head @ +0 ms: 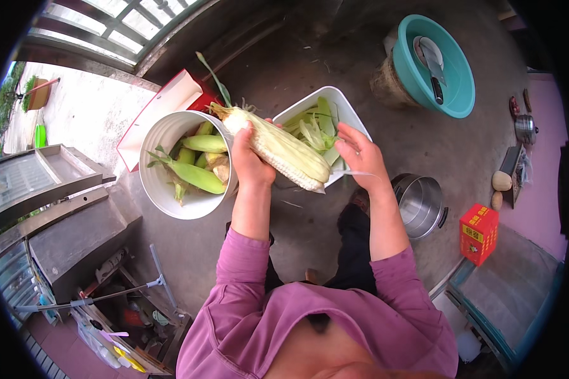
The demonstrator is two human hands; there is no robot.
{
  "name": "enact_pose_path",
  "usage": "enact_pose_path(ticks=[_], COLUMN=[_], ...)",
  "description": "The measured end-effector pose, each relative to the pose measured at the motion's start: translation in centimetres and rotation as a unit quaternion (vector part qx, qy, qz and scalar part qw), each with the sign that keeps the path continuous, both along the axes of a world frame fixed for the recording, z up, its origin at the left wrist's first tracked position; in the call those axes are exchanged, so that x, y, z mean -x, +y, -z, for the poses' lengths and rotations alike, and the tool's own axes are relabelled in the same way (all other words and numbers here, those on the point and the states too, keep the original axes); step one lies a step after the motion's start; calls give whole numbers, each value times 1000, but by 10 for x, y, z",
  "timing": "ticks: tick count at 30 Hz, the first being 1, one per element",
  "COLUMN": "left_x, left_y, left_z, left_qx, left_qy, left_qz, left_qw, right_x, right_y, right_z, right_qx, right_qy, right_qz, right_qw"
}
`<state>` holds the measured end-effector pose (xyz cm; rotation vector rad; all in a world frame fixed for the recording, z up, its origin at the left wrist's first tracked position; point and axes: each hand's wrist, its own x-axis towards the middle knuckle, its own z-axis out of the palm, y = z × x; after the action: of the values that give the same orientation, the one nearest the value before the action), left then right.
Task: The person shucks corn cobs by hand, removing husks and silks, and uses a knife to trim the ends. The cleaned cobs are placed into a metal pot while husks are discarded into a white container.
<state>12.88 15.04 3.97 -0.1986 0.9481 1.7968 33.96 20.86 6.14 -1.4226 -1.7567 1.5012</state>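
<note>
My left hand (pixel 252 158) grips an ear of corn (pixel 284 149) near its stem end. Part of the pale inner husk still covers the ear, and white kernels show along its lower side. Close to the tip, my right hand (pixel 364 155) has its fingers apart, with a thin pale strand by the palm. A white bucket (pixel 189 211) on the left holds several ears in green husks (pixel 197 175). Behind the ear, a white rectangular tub (pixel 355 111) contains peeled green husks (pixel 313 125).
A turquoise basin (pixel 464 90) with a cleaver (pixel 434 71) inside rests on a stump-like support (pixel 389 85). An empty metal pot (pixel 419 206) stands right of my legs, near a red box (pixel 479 234). A red and white bag (pixel 142 123) lies behind the bucket.
</note>
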Motion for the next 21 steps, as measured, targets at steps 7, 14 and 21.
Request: enact_pose_path(ticks=[7, 14, 21], left_x=[-18, -18, -20], left_y=[-8, -10, -11], left_z=[-1, -10, -12], left_qx=[-48, -95, -87], left_qy=[90, 70, 95], left_qz=[77, 68, 50], left_qw=[992, 991, 990], right_x=[51, 55, 66], right_y=[-23, -38, -41], right_z=[-22, -2, -14], right_qx=[-123, -124, -280], right_qy=[-71, 25, -30], right_qz=[-185, -130, -87], right_qw=[972, 983, 955])
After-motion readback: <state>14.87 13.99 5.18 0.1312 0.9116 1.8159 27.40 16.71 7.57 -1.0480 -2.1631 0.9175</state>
